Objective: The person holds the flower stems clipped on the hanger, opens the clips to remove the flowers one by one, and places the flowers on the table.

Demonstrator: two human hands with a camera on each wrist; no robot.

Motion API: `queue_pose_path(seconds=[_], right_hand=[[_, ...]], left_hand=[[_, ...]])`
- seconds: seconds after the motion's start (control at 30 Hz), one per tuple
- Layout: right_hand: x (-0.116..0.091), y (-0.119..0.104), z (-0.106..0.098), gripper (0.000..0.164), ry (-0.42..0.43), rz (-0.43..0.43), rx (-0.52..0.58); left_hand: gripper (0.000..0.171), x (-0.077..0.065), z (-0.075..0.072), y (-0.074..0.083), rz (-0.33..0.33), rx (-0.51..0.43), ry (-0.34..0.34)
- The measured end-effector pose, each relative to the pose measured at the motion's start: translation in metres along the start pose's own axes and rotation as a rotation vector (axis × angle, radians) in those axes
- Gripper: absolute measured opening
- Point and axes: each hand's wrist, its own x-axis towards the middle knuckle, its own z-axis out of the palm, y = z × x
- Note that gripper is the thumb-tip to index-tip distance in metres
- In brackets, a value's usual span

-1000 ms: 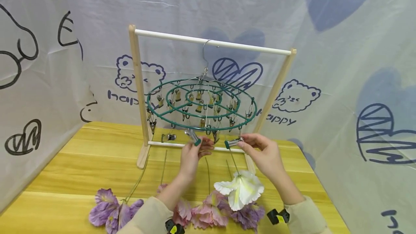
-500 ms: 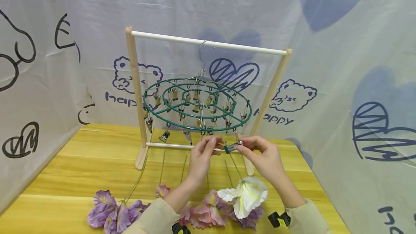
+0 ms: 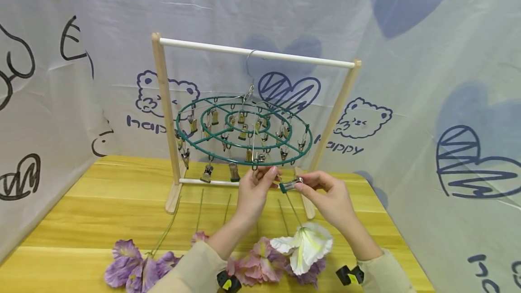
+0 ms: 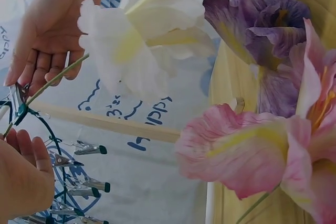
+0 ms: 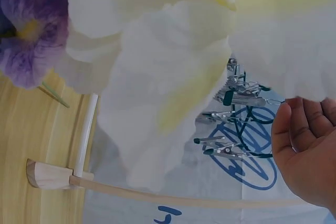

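My right hand [image 3: 329, 193] pinches a metal clip [image 3: 290, 185] with green tips by its handle end, below the front right of the green round clip hanger [image 3: 195, 146]. The stem [image 3: 294, 207] of a white artificial flower [image 3: 303, 248] runs through the clip's tips, and its bloom hangs low. Left of the clip, my left hand [image 3: 253, 193] holds the stem's upper end between thumb and fingers. Seen from the left wrist, the stem [image 4: 58, 78] crosses the clip [image 4: 18, 100] between both hands. In the right wrist view the white petals [image 5: 163, 87] hide much of the work.
A wooden rack [image 3: 163, 103] with a white top bar [image 3: 252, 52] carries the hanger; several other clips, such as one at the front [image 3: 234, 173], dangle from it. Purple flowers [image 3: 130, 266] and pink flowers [image 3: 260, 261] lie along the table's near side, stems [image 3: 199, 209] pointing towards the rack.
My left hand has moved right from beside another clip, which now hangs straight, to the stem's upper end. My right hand keeps its pinch on the clip. The head view has shifted slightly.
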Motion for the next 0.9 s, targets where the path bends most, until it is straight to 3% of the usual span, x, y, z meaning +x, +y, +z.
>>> queue_pose_path(seconds=[0.47,0.9], right_hand=[[0.0011,0.0011,-0.0008,0.01,0.01,-0.003,-0.024],[0.0011,-0.0007,-0.0007,0.009,0.003,0.032,-0.032]], left_hand=[[0.021,0.0038,0.0016,0.0009,-0.054,-0.068,-0.012],[0.02,0.0045,0.0031,0.0004,-0.08,-0.069,-0.016]])
